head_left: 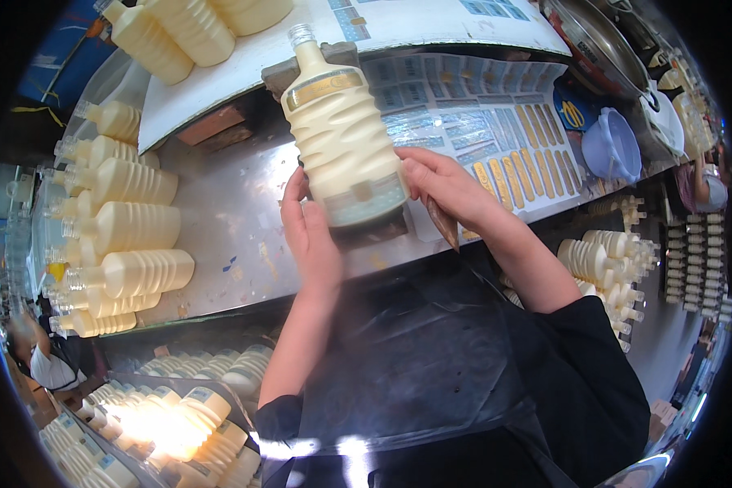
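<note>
A cream-coloured bottle [342, 134] with wavy ribbed sides and a clear threaded neck lies tilted in front of me, neck pointing away. It bears a gold label band [325, 88] near the shoulder and a pale blue label band [366, 200] round the base. Behind its upper part is a grey-brown block [333, 54]. My left hand [309, 236] holds the bottle's lower left side, fingers partly behind it. My right hand [455, 189] grips the lower right edge, and a brown pointed tool [442, 224] sticks down from its curled fingers.
Sheets of gold strip labels [533, 163] and blue labels [455, 130] lie right of the bottle on the metal table [228, 244]. A lavender tub [612, 146] stands at the right edge. Cream bottles [138, 228] line the left side; more fill crates [171, 423] below.
</note>
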Action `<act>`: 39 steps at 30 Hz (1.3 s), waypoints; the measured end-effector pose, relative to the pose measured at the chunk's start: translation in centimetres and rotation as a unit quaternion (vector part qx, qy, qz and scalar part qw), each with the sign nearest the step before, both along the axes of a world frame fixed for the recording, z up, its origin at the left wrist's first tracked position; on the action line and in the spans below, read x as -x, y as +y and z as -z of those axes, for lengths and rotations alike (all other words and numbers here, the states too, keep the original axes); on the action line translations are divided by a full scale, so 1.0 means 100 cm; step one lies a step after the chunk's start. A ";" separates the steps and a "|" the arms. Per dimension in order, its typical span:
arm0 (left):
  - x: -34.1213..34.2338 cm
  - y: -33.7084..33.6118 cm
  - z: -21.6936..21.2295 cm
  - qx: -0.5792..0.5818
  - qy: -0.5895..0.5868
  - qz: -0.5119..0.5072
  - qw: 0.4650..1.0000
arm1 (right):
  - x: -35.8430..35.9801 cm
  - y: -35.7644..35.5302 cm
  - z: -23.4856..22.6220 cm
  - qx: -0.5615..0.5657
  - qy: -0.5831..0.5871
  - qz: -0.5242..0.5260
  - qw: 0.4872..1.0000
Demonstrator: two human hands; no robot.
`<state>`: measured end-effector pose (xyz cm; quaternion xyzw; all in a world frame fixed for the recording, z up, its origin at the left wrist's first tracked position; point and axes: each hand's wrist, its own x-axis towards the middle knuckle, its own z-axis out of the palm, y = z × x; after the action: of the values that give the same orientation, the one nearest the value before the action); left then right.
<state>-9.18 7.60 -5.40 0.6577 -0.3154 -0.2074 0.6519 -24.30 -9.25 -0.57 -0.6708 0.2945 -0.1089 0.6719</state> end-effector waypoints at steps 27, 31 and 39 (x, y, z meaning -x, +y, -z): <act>0.004 -0.005 0.006 -0.016 0.035 -0.046 0.998 | 0.013 -0.014 0.002 -0.169 -0.085 0.084 0.978; 0.006 -0.005 -0.002 0.018 0.073 -0.033 0.997 | -0.001 0.009 -0.042 0.044 -0.087 0.110 0.989; 0.005 -0.006 0.007 -0.018 -0.002 -0.040 0.999 | -0.020 0.016 -0.053 0.598 -0.130 0.054 0.789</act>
<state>-9.66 7.04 -6.10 0.6817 -0.2863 -0.1858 0.6471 -22.31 -7.66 4.77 -0.9011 0.1159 -0.3853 0.1614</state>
